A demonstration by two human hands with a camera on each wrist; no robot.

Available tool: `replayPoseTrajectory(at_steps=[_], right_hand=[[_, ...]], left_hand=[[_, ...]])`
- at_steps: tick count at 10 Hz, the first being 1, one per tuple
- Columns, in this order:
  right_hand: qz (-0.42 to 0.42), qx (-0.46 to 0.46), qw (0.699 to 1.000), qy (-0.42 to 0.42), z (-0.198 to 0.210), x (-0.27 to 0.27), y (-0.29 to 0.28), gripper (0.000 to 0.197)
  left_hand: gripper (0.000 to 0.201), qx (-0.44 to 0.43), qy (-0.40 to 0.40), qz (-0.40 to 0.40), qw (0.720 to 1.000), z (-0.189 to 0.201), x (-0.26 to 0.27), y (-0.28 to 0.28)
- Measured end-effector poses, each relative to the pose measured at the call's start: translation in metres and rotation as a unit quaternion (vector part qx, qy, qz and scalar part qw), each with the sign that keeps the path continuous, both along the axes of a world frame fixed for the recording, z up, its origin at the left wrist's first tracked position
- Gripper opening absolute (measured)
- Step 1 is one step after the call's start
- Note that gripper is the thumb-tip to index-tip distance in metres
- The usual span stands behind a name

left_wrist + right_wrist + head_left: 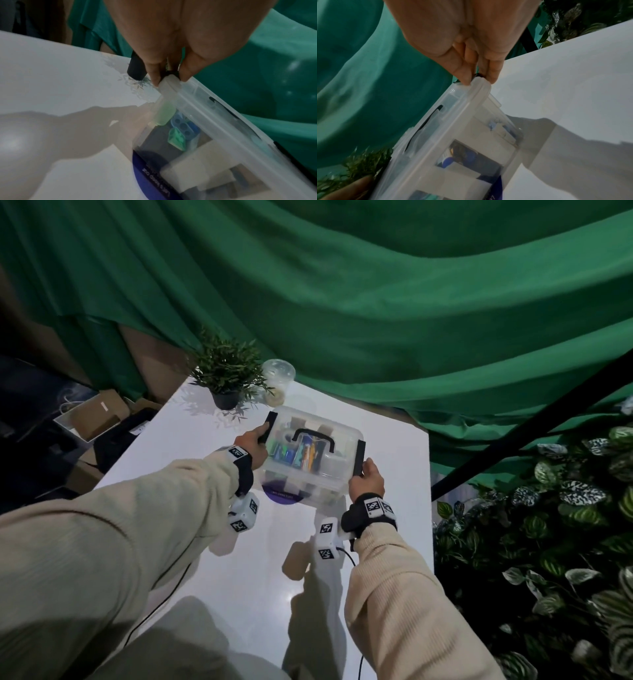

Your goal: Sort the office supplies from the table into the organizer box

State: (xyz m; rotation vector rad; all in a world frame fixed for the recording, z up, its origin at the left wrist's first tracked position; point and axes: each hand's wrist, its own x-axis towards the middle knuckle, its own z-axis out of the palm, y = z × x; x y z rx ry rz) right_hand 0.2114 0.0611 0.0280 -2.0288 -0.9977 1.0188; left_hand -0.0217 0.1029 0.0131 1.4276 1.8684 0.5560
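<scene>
Organizer box [337,465] lidded, left hand [251,445], right hand [366,479] gripping its latches

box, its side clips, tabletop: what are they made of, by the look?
Box: likely translucent, slightly frosted plastic; the supplies show through its lid and walls. Side clips: opaque matte black, probably plastic; the right hand and left hand grip them. Tabletop: smooth glossy white, laminate or painted, mirroring light and shadows.

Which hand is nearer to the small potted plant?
Left. The left hand grips the organizer box's clasp on the side toward the potted plant; the right hand grips the opposite clasp.
</scene>
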Motion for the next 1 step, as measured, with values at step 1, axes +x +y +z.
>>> replayPoseTrajectory(at_steps=[1], right_hand=[[-0.012, 0.016, 0.998, 0.056, -0.0089, -0.0010, -0.0118, 0.073]], left_hand=[[0.061, 0.035, -0.003, 0.005, 0.999, -0.0050, -0.0107, -0.0090]])
